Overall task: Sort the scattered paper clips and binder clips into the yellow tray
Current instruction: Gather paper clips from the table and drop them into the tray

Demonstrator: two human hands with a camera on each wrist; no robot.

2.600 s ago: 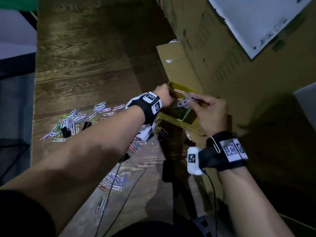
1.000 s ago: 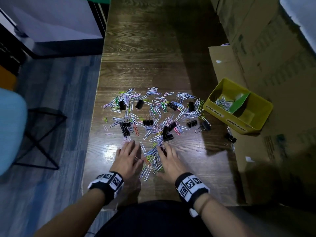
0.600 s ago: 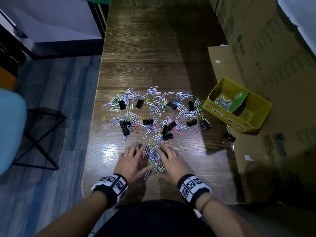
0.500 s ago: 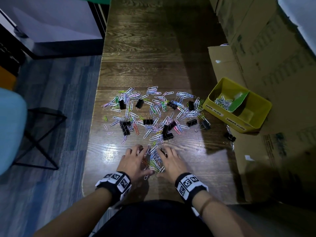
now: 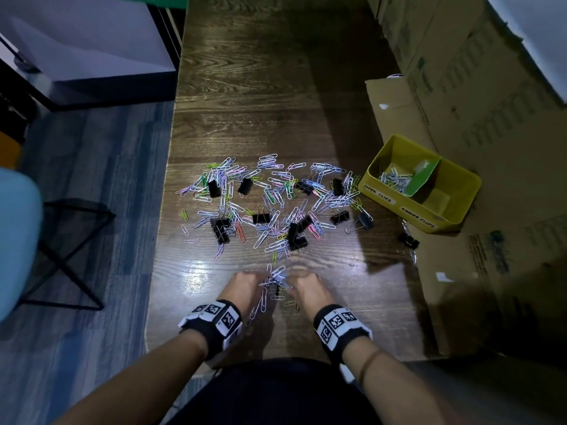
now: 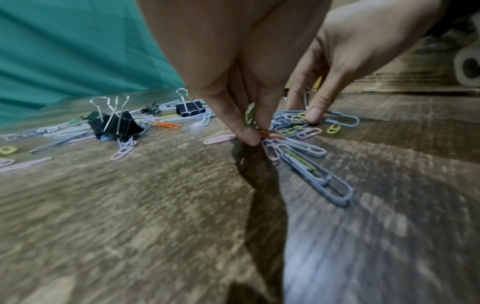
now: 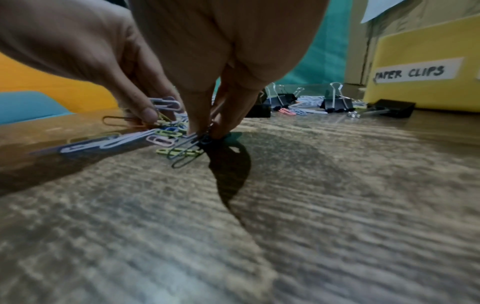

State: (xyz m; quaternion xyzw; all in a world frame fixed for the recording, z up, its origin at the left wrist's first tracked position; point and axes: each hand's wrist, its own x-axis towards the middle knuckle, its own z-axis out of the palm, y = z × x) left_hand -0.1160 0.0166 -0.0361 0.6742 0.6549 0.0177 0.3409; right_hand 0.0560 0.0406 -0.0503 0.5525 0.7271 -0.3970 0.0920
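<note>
Both hands have gone from lying flat on the desk (image 5: 251,87) to bunching up: the left hand (image 5: 242,286) and right hand (image 5: 306,288) now curl their fingers (image 6: 250,136) round a small heap of paper clips (image 5: 276,282) raked between them, pinching it from either side. That readies a handful for the yellow tray (image 5: 460,191), well off to the right of the fingers. Beyond the fingertips lies the main scatter (image 5: 276,204), with black binder clips (image 5: 296,233) mixed in, which will need separating. Cardboard boxes (image 5: 478,87) flank the tray.

bare tabletop (image 5: 260,96) beyond clips (image 5: 276,204), boxes (image 5: 478,87) rightward
</note>
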